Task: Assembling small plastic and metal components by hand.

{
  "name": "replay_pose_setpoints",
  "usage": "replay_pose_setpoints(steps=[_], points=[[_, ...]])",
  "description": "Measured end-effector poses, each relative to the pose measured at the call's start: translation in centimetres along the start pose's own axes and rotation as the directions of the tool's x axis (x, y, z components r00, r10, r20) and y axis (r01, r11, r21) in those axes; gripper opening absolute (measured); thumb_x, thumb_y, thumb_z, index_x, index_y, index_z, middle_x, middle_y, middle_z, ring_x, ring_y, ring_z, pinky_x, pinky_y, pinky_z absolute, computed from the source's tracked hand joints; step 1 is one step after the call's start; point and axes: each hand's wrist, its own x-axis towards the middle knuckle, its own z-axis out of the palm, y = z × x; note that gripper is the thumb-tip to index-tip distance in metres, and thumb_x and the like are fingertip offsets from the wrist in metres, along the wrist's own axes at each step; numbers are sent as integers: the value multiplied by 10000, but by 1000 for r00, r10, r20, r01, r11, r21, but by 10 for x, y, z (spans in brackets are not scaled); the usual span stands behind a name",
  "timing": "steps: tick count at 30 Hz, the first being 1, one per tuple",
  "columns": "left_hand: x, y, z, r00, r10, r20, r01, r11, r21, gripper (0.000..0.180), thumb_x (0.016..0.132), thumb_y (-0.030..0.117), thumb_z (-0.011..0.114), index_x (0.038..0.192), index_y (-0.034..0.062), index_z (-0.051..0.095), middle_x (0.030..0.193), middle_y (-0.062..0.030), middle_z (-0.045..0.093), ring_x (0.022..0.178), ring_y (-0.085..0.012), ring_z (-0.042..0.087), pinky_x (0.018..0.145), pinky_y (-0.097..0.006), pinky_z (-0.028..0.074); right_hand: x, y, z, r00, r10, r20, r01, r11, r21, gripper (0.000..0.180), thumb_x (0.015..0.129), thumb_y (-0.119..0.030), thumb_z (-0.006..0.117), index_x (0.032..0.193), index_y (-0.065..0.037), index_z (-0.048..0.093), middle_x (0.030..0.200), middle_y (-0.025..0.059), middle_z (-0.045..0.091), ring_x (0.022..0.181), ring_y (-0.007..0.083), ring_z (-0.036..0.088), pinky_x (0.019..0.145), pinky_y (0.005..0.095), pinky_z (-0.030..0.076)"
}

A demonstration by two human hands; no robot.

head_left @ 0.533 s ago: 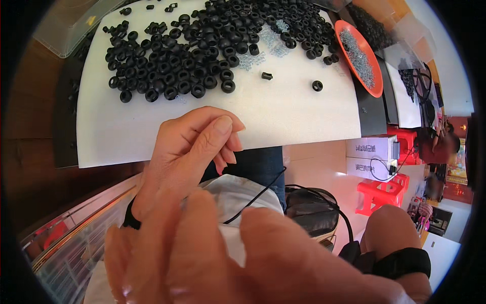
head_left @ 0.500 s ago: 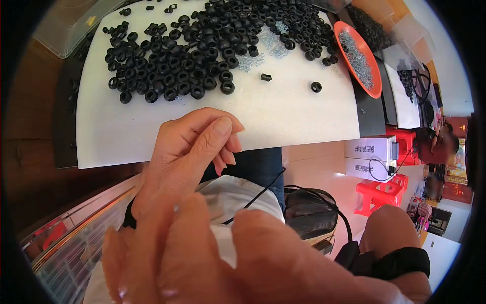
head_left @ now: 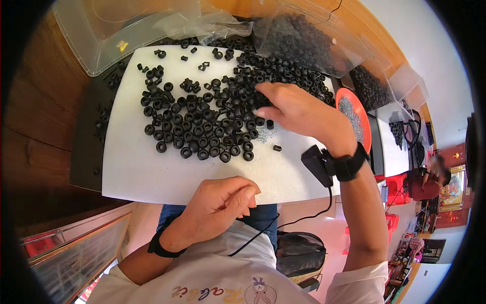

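Observation:
Near the front edge of the white board [head_left: 147, 175], my left hand [head_left: 223, 205] is closed, thumb pressed against curled fingers. Whatever it may hold is hidden. My right hand [head_left: 296, 111] reaches into the pile of black round hollow parts [head_left: 202, 129]. Its thumb and fingers are apart, with black parts between and beneath them. Small clear bits [head_left: 266, 134] lie on the board just below this hand. A small black spool-like piece [head_left: 277, 148] lies by itself closer to me.
An orange dish [head_left: 365, 124] of small clear bits stands at the board's right. Clear plastic bins [head_left: 109, 38] sit along the back, some holding black parts. A cable [head_left: 319, 213] runs from my right wrist band. Another person [head_left: 425, 180] is at the far right.
My right hand has moved from low in front of me up and forward into the pile. My left hand stays closed near the front edge. The view has shifted, showing more of the back.

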Motion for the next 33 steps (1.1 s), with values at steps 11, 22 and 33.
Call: replay_pose_setpoints(steps=[11,22,33], points=[[2,3,-4,1000,19,13,-19,998,55,246,969,152,456,1000,-39,606,791,-69,633,658,-94,592,606,-224,494,32,-19,0,999,-36,39,33,996,89,281,824,-121,633,982,74,506,776,250,578,770,422,570,653,440,442],[-1,0,-2,999,43,-16,-42,998,47,265,976,168,449,996,-43,608,794,-74,633,650,-91,589,600,-228,499,-74,-38,6,987,152,52,-157,983,99,212,799,-119,624,944,-12,513,895,167,581,777,362,609,645,430,497],[-1,0,1,999,37,-33,-35,999,39,260,982,158,436,1007,-40,601,792,-68,628,640,-82,578,591,-216,494,-73,-37,3,985,170,-37,-169,985,39,162,830,-116,591,932,-4,534,833,145,564,760,351,608,624,426,498]])
